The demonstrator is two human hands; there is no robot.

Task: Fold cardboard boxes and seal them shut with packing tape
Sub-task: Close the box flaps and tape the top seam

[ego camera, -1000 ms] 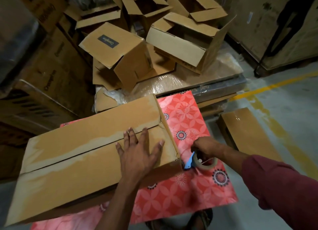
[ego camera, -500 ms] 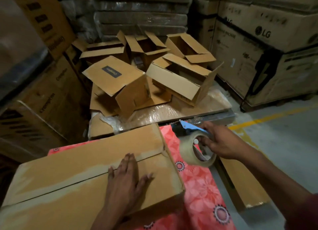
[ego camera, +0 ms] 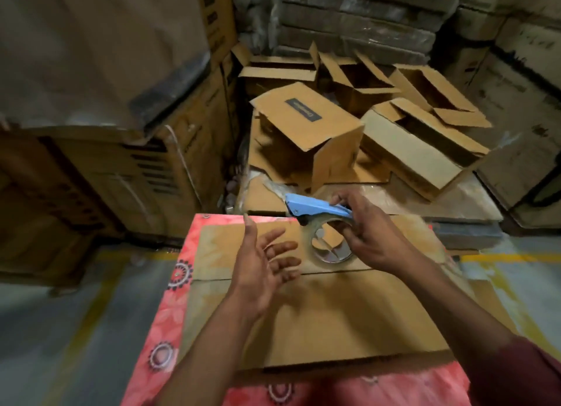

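A closed cardboard box (ego camera: 349,317) lies flat on a table covered with a red flowered cloth (ego camera: 170,317); its top flaps meet along a seam running left to right. My right hand (ego camera: 368,235) grips a blue tape dispenser (ego camera: 315,208) with a roll of clear packing tape (ego camera: 329,248), held just above the box's far half. My left hand (ego camera: 267,260) hovers above the box beside the roll, fingers spread and relaxed, holding nothing.
Several open, unsealed cardboard boxes (ego camera: 306,132) are piled on a plastic-wrapped pallet (ego camera: 464,199) behind the table. Large stacked cartons (ego camera: 91,163) stand at the left and back right. Grey floor with yellow lines (ego camera: 516,257) shows on both sides.
My left hand has lifted off the box top and opened in the air. My right hand has carried the tape dispenser leftward over the box. The camera view has swung to face the box squarely.
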